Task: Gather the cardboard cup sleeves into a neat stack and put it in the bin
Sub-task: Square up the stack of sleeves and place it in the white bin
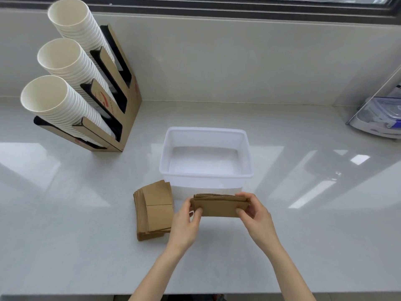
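Together, my left hand (188, 222) and right hand (256, 216) pinched a stack of cup sleeves (219, 206) by its two ends, thumbs on the near face and fingers behind, holding it on edge just above the counter (303, 235). It hung right in front of the white bin (206, 173). Beside my left hand, a second pile of sleeves (154, 210) lay flat and slightly fanned on the counter. Three rows of paper cups (65, 83) leaned in a cardboard rack (130, 101) at the far left.
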The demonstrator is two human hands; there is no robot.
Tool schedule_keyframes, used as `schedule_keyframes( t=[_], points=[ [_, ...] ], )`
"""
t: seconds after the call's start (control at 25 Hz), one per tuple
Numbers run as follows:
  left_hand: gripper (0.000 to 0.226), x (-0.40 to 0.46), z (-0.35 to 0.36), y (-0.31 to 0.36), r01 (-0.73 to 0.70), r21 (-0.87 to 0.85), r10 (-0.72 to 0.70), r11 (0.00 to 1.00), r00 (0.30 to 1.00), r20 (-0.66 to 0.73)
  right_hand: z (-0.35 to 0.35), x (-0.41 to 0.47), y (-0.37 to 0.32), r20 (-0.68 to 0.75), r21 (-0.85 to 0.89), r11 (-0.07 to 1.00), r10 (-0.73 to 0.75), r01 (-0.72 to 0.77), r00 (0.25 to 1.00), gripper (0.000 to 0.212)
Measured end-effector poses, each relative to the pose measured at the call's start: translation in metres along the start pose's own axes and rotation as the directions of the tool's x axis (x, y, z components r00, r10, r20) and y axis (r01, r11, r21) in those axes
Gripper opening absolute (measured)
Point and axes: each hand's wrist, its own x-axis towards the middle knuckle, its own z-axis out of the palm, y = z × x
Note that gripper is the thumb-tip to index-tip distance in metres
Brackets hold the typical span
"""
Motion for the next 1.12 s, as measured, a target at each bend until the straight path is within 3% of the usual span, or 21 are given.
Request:
schedule_keyframes(
  t=[0.28, 0.72, 0.88, 1.12],
  points=[
    [0.044, -0.003, 0.014, -0.030, 0.007, 0.173, -0.012, 0.985, 1.000, 0.028, 0.004, -0.003, 0.026, 0.043, -0.127, 0.992, 0.029, -0.023, 0.999, 0.052],
    [0.024, 0.000, 0.015, -0.016, 0.034, 0.221, -0.035, 0.975, 0.999, 0.002, 0.005, 0.000, 0.021, -0.002, -0.136, 0.991, -0.001, 0.001, 1.000, 0.041],
    [0.024, 0.003, 0.008, 0.005, -0.034, 0.193, 0.031, 0.981, 0.999, 0.017, -0.002, 0.002, 0.009, -0.017, -0.072, 0.997, 0.006, -0.007, 1.000, 0.037],
    [0.020, 0.007, -0.019, 0.023, -0.003, -0.006, 0.002, 1.000, 0.993, -0.121, 0.008, 0.001, -0.010, 0.077, 0.036, 0.998, 0.048, -0.051, 0.996, 0.022]
  ],
)
